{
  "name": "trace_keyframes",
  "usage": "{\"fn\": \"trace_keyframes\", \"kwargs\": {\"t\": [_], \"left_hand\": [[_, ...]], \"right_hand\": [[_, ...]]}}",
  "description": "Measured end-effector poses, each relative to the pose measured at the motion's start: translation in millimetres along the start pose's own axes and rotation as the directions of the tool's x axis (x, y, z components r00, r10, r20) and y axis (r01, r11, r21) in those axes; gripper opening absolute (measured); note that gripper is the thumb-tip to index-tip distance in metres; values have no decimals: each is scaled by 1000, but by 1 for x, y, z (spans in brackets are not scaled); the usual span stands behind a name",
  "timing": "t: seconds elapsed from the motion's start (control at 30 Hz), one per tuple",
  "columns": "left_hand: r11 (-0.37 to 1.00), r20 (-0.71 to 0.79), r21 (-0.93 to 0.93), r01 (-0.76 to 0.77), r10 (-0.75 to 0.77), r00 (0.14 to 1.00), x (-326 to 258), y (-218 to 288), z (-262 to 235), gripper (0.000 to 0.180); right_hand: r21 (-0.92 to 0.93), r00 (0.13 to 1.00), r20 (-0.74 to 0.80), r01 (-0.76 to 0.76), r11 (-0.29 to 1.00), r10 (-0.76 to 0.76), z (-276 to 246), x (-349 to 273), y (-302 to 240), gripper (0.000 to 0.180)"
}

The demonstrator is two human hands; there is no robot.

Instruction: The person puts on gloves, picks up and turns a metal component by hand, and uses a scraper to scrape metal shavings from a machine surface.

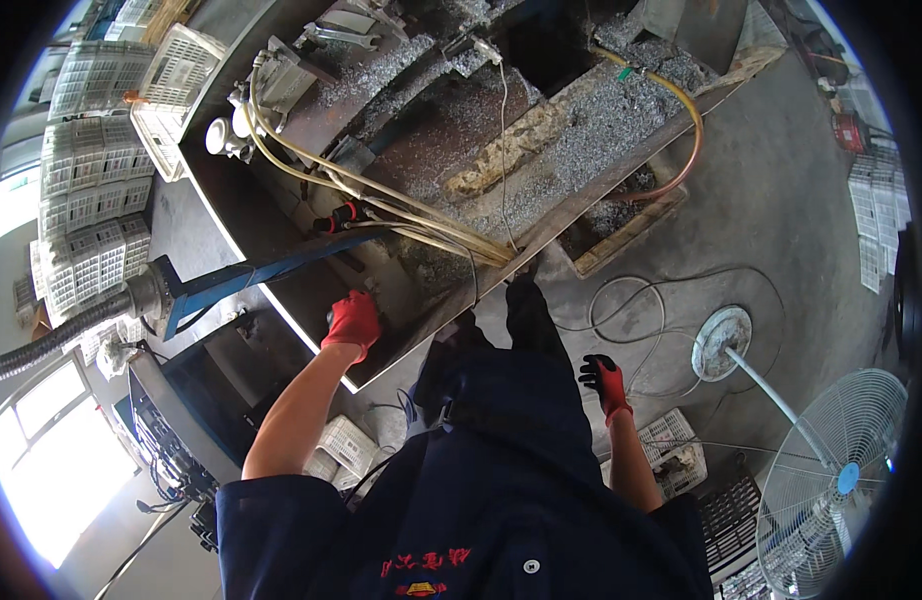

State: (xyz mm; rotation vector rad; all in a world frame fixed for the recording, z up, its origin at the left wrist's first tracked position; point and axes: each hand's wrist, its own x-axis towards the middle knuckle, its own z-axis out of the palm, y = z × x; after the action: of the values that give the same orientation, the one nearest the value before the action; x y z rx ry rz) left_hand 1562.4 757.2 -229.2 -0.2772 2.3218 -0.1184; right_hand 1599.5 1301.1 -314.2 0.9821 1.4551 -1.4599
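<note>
Resting left hand [353, 320] on machine tray [281, 300]; right hand [603, 380] hanging free

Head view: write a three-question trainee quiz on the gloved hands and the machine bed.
1. True or false: the left hand in a red glove rests on the edge of the grey metal machine bed strewn with shavings.
2. The right hand in a red and black glove is: A) gripping a yellow hose, B) hanging free with nothing in it, C) on the white pedestal fan.
3. What colour are the hoses lying across the bed?

Key: 1 true; 2 B; 3 yellow.
</note>
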Motion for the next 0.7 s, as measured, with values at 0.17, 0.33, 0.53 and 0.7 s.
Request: {"fn": "trace_keyframes", "kwargs": {"t": [0.17,0.33,0.53,0.7], "left_hand": [[896,273,-419,149,-32,961,-11,-13,-21,43],[913,105,-406,36,7,994,-25,-12,-22,39],[986,-37,-81,-146,144,989,-32,14,-55,22],[990,-71,-43,-134,131,989,-28,21,-45,21]], "right_hand": [[-37,999,28,38,999,-37,-1,6,-19,36],[-62,998,39,42,997,-40,-5,11,-35,35],[-63,998,17,53,997,-52,-19,18,-40,32],[-111,997,42,68,992,-63,-17,30,-52,33]]}}
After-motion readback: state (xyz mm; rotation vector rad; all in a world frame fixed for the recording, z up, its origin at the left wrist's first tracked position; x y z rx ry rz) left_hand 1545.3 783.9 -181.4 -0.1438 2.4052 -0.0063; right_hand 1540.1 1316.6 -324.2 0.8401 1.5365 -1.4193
